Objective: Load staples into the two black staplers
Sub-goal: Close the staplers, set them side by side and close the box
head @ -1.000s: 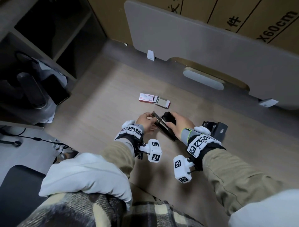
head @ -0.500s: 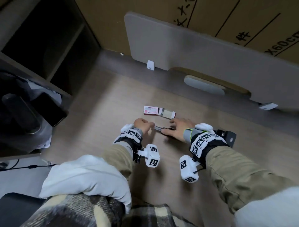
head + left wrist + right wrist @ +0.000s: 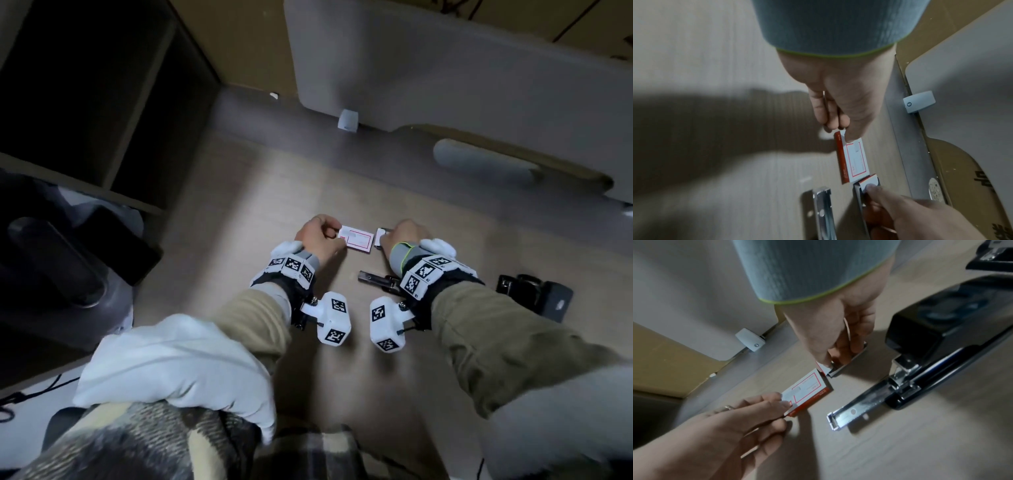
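A small red-and-white staple box (image 3: 356,242) lies on the wooden table. My left hand (image 3: 337,237) pinches its left end between thumb and fingers (image 3: 851,134). My right hand (image 3: 386,236) pinches the inner tray of staples (image 3: 849,361), which is slid out of the box's right end. One black stapler (image 3: 941,344) lies open just behind my right wrist, its bare metal rail (image 3: 375,279) pointing left. The second black stapler (image 3: 534,296) sits further right, untouched.
A grey partition panel (image 3: 445,68) with a white clip (image 3: 347,120) stands along the table's far edge, cardboard boxes behind it. Dark shelving (image 3: 102,102) rises at the left. A white cloth (image 3: 178,363) lies on my lap.
Both hands let go of the open stapler and moved forward to the staple box. The stapler now lies on the table. The left hand took the box, the right took the tray.
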A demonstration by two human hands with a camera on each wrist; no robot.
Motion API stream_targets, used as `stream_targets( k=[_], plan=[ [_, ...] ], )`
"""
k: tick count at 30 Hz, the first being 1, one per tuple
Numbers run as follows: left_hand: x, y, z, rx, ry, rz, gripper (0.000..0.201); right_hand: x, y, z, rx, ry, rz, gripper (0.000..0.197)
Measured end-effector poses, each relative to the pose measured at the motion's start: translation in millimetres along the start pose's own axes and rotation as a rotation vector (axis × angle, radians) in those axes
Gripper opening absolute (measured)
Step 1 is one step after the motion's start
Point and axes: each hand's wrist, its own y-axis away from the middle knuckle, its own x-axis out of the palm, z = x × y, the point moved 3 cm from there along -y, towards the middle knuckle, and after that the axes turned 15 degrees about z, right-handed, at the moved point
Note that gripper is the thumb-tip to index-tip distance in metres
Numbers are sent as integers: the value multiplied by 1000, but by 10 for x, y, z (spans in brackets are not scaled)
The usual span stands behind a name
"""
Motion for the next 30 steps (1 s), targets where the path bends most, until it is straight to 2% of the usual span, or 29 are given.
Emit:
stream_targets(
  k=[5,12,17,20,23,27,28,30],
  plan=[
    [-62,-144,-11,-54,-22,44,27,-6,-89,37,35,-97,16,27],
    [-71,-210,-17,-24,-168,91,31,66,-99,50,-1,-106,15,37],
    [-66,-225,18,-8,-149,83,30,90,-115,36,-1,-136,21,24],
    [-53,-227,25,-3,-100,77,30,90,-59,18,-16,-173,-11,26],
    [-19,-170,-18,28,-72,53,29,69,53,-40,-71,-194,-56,29],
    [0,-16,-131,48,-154,-137,19,17,183,-148,-171,-327,-135,16],
    [31,25,-167,72,-161,-146,15,10,227,-181,-199,-341,-144,15],
    [93,72,-247,95,-82,-63,13,9,248,-190,-287,-346,-138,16]
  ],
)
